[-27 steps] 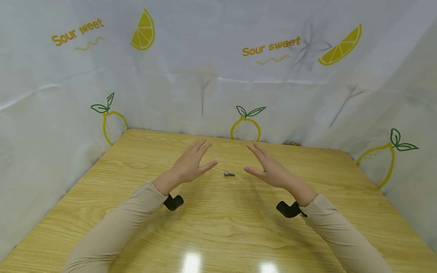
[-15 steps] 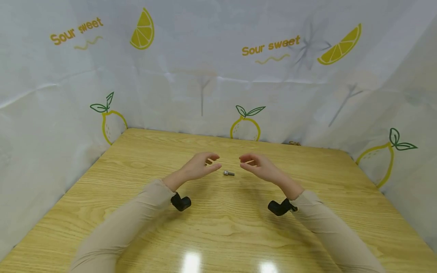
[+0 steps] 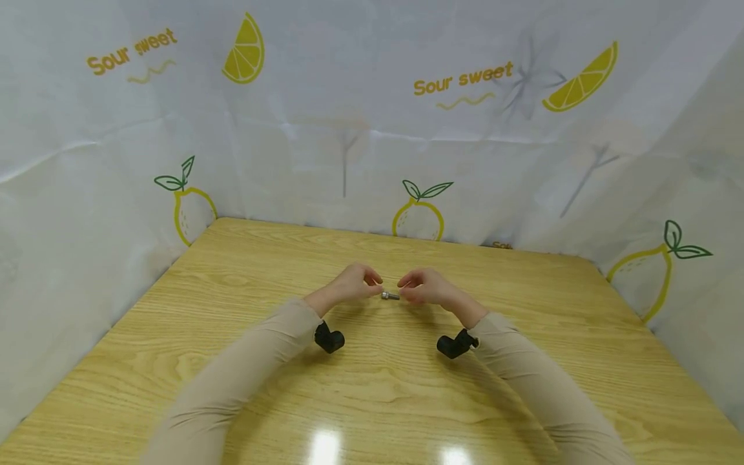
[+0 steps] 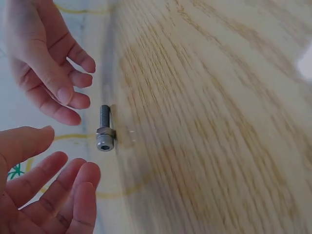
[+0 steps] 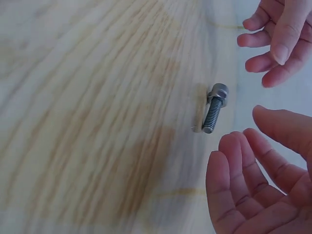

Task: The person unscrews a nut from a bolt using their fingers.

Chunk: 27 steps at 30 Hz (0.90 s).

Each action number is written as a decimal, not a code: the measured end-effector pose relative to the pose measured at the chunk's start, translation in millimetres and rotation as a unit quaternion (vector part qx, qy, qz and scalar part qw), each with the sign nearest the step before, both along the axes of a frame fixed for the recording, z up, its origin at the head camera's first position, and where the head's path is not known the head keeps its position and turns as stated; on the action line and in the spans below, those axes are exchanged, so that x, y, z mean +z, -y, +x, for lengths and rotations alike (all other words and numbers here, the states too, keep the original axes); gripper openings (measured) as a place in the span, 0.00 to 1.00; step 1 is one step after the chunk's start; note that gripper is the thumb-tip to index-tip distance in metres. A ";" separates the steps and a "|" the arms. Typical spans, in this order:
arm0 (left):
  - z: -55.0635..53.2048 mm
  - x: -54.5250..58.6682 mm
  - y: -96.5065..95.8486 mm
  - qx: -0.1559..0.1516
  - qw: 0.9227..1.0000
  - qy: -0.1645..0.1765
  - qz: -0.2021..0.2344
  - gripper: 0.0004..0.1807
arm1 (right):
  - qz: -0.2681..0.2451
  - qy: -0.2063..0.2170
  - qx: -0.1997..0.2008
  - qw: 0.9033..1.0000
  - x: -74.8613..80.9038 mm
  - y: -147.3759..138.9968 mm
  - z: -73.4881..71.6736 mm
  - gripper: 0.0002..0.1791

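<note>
A metal socket-head bolt lies on the wooden table between the two hands, its head towards the left hand and its threaded end towards the right. Close under the bolt's head sits a nut, clearest in the left wrist view. My left hand hovers just left of the head, thumb and fingers bent loosely and apart. On the other side my right hand is near the threaded tip, its fingers also loosely curved. Both wrist views show a gap between the fingers and the bolt; neither hand holds anything.
The wooden table stretches around the hands. Behind it and along both sides hangs a pale cloth printed with lemons. A black wrist camera is strapped below the left hand, another black camera below the right.
Both hands have come down and inward from either side towards the bolt. Their fingers, spread and straighter earlier, are now more bent. The bolt has stayed in place.
</note>
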State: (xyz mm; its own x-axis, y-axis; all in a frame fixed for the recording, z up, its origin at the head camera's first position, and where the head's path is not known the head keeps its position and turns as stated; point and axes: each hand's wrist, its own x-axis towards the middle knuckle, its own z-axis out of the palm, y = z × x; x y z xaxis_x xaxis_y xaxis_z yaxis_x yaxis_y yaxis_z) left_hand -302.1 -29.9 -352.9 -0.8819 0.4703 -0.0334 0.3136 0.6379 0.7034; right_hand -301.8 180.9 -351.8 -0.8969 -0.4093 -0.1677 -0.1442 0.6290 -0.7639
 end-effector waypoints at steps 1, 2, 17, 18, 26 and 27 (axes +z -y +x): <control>-0.6 -0.7 -2.1 0.000 1.000 0.004 -0.003 0.17 | 0.004 0.003 -0.003 1.000 -1.3 1.3 -1.0 0.18; -1.2 -1.1 -4.4 0.000 1.000 0.009 -0.009 0.17 | 0.007 0.006 -0.002 1.000 -2.0 2.3 -1.6 0.18; -0.8 -8.0 -17.4 0.000 0.999 0.001 -0.053 0.12 | 0.061 0.013 -0.010 0.998 -7.3 13.6 -5.4 0.12; -0.6 -8.1 -18.0 -0.001 0.998 -0.001 -0.055 0.12 | 0.066 0.013 -0.012 0.998 -8.0 14.5 -5.6 0.11; 0.1 -8.1 -23.6 0.000 0.996 -0.017 -0.085 0.08 | 0.112 -0.027 0.023 0.993 -12.2 17.1 -6.3 0.09; 0.2 -8.3 -24.0 0.001 0.996 -0.019 -0.089 0.07 | 0.116 -0.029 0.027 0.992 -12.5 17.4 -6.0 0.09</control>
State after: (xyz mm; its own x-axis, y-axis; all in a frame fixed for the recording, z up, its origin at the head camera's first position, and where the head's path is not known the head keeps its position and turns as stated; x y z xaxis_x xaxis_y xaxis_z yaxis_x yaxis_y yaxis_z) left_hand -301.9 -5.9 -361.2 -0.8846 0.4591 -0.0815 0.3376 0.7512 0.5671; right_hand -307.9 163.4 -364.3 -0.8854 -0.4138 -0.2119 -0.2224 0.7773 -0.5885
